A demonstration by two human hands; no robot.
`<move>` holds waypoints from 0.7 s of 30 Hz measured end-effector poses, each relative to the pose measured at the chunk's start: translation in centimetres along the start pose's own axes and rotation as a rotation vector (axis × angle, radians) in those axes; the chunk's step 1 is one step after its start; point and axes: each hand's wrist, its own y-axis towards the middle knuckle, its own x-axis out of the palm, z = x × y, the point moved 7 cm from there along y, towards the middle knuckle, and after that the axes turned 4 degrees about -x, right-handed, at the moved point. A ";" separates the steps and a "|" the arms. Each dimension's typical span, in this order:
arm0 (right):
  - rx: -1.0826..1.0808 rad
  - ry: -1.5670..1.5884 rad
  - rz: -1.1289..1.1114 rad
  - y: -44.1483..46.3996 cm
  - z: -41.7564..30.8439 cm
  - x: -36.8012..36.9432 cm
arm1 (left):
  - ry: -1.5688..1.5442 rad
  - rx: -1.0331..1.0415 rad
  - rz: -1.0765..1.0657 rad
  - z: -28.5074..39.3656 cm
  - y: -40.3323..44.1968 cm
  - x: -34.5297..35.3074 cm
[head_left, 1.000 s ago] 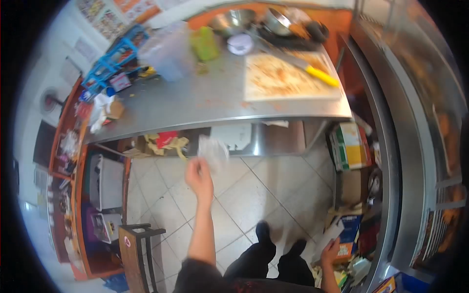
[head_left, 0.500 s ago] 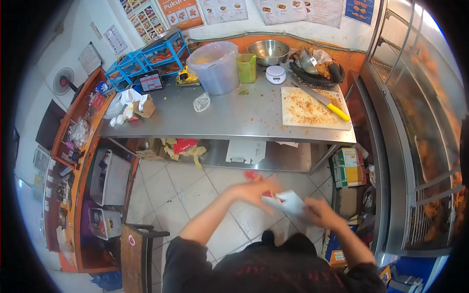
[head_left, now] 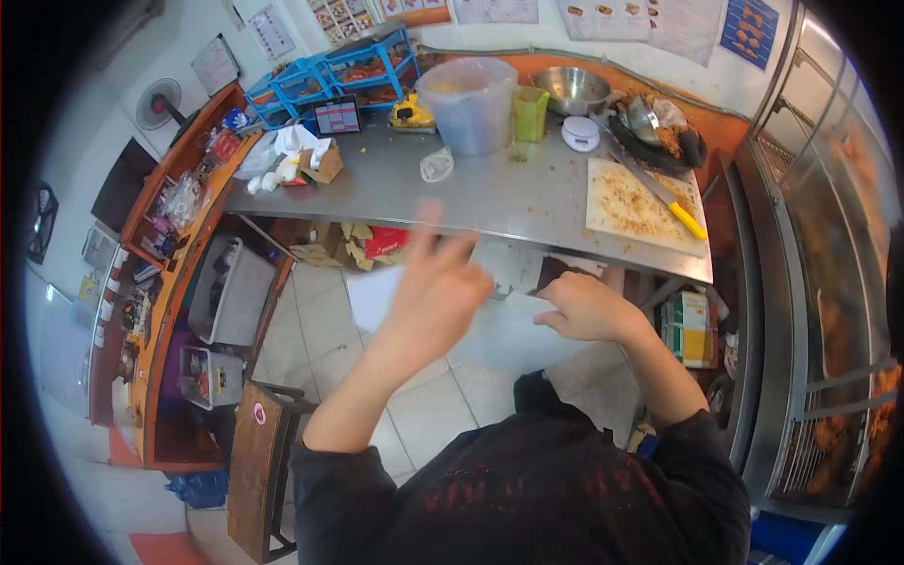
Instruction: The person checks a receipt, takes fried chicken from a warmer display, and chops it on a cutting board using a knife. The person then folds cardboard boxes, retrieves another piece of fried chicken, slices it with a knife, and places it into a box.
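My left hand [head_left: 438, 297] is raised in front of the steel table's near edge, its fingers apart and blurred, with nothing visible in them. My right hand [head_left: 589, 309] is closed at the upper right edge of a pale white sheet-like piece [head_left: 513, 334]; whether it is paper or a flattened bag I cannot tell. Behind my left wrist shows another flat white part [head_left: 374, 297]. A link between the two white parts is hidden by my left hand and forearm.
On the steel table [head_left: 527, 207] are a yellow-handled knife [head_left: 683, 215] on a cutting board [head_left: 621, 202], a large plastic tub [head_left: 468, 108], a white scale [head_left: 580, 135] and a crumpled clear bag [head_left: 436, 165]. A wooden stool [head_left: 250, 471] stands left; a glass display cabinet [head_left: 829, 282] stands right.
The folded white piece with red on it now appears as a broader pale sheet. My left hand has risen and moved left, and the red bit near it no longer shows. The view has shifted.
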 end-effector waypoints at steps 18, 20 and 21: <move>0.365 1.238 0.084 -1.7 16.0 0.0 | -1.727 -0.772 -0.096 -17.2 2.8 23.6; 0.446 1.223 0.069 -2.5 18.1 1.7 | -1.512 -1.157 -0.322 -12.8 4.3 20.2; 0.476 1.218 0.148 -2.7 18.7 2.1 | -1.502 -1.088 -0.378 -12.1 5.9 20.7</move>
